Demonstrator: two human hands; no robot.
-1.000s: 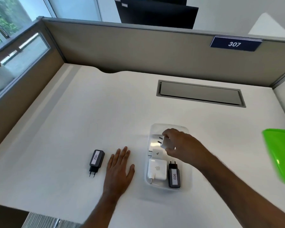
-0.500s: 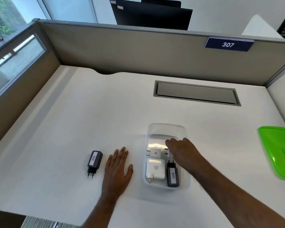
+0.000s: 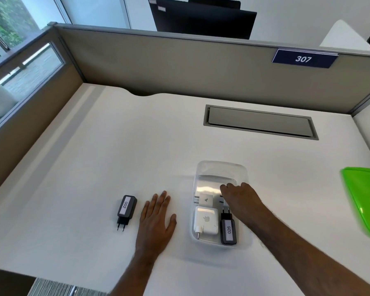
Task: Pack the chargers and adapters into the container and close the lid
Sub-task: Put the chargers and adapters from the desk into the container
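Observation:
A clear plastic container point(image 3: 220, 165) stands on the white desk. Its near end holds a white square charger point(image 3: 206, 220) and a black charger labelled 026 point(image 3: 228, 230). Behind them lies a small white adapter point(image 3: 205, 199). My right hand point(image 3: 241, 199) reaches into the container, its fingers curled down over another white adapter; only the prongs point(image 3: 221, 202) show. My left hand point(image 3: 156, 218) lies flat and open on the desk, left of the container. A black charger labelled 002 point(image 3: 126, 208) rests on the desk just left of that hand. The green lid point(image 3: 365, 201) lies at the right edge.
A grey cable hatch point(image 3: 259, 122) is set into the desk behind the container. Beige partition walls enclose the desk at the back and left, with a sign reading 307 point(image 3: 303, 58). A dark monitor point(image 3: 201, 18) stands beyond the partition.
My right hand has lowered the white adapter from above the container down into it, beside the small white adapter. My left hand and the black charger 002 have stayed put.

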